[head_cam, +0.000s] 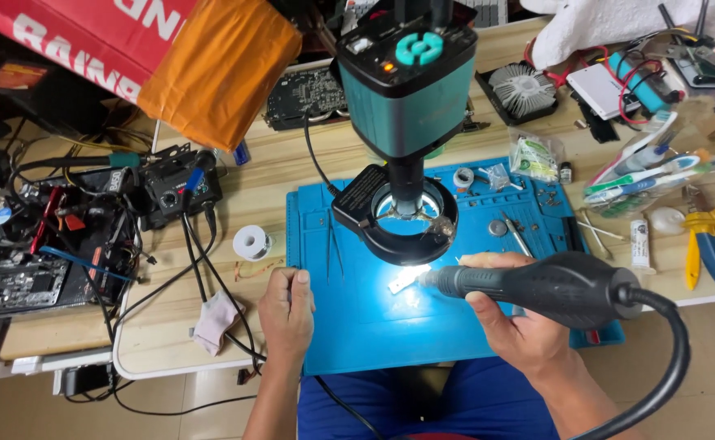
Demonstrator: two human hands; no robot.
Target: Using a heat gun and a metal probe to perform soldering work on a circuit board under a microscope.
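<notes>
— Item one?

— Small pale part [404, 279], flat on the blue mat [357, 326], lit from above by the ring light [396, 218]. The nozzle tip of the hot-air wand [553, 287] sits just beside it, nearly touching.

— Who holds the wand?

— Right hand [511, 326], fingers wrapped closed around the black barrel, thumb on top. A thick black hose [669, 358] loops off its rear end and down past the table edge.

— And the left hand [286, 308]?

— Resting on the mat's left margin, fingers curled into a loose fist, holding nothing that I can see. Well apart from the part.

— Surroundings?

— Teal microscope [408, 77] on its column above the ring light. Tweezers [334, 244] lying on the mat to the left. Solder spool [252, 242] off the mat, on the wood. Soldering station [180, 189] further left with its cables. Yellow-handled pliers [704, 244] at far right.

— Risks, in your judgement?

— The part looks unclamped — airflow that close could blow it across the mat. The free hand is not steadying it. The hose's weight could drag the nozzle off line if the grip eases. And the nozzle passes right under the ring light, so a lift of the wrist might knock or scorch it.
</notes>
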